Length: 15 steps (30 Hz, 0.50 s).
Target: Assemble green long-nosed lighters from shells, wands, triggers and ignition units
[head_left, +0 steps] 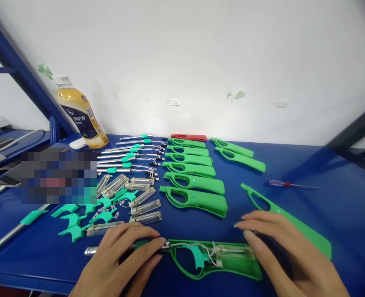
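A half-assembled gas lighter lies in front of me, in an open green handle shell (232,270). Inside it are a teal trigger (197,255), white wires and a clear fuel tank (233,252). My left hand (128,255) has its fingers closed over the metal nozzle tube (91,251) where it meets the shell. My right hand (281,247) hovers over the shell's right end, fingers loosely curved and thumb slightly apart, with nothing plainly held. Its fingers partly cover the tank's end. Just beyond it rests a matching green shell half (306,229).
Several green shells (201,200) lie in a column, with a red one (188,137) behind. Left are nozzle tubes (120,170), clear tanks (147,217) and teal triggers (74,231). A screwdriver (280,183) lies right; a bottle (80,117) stands at the back left.
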Available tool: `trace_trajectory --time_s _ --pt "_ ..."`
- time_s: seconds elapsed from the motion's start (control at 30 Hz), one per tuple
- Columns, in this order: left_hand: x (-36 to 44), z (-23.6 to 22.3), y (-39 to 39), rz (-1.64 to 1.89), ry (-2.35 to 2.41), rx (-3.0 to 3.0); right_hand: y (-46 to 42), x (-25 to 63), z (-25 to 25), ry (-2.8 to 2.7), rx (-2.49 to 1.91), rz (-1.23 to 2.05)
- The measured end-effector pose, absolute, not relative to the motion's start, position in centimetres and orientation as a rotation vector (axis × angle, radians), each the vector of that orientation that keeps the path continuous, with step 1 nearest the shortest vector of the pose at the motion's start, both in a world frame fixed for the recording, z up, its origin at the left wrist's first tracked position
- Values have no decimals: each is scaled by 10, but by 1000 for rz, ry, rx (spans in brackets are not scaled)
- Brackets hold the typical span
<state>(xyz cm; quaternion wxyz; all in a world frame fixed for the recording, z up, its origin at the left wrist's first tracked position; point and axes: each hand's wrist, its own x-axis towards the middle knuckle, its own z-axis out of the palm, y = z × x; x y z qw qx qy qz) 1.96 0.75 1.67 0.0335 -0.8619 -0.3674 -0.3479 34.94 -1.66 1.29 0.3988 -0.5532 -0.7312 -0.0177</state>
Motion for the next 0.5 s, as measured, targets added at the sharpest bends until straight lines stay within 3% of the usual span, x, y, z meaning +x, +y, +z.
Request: trace_trajectory --time_s 0.5 --pt "16 16 6 -992 -1319 -2890 -13 344 16 -2014 -1306 348"
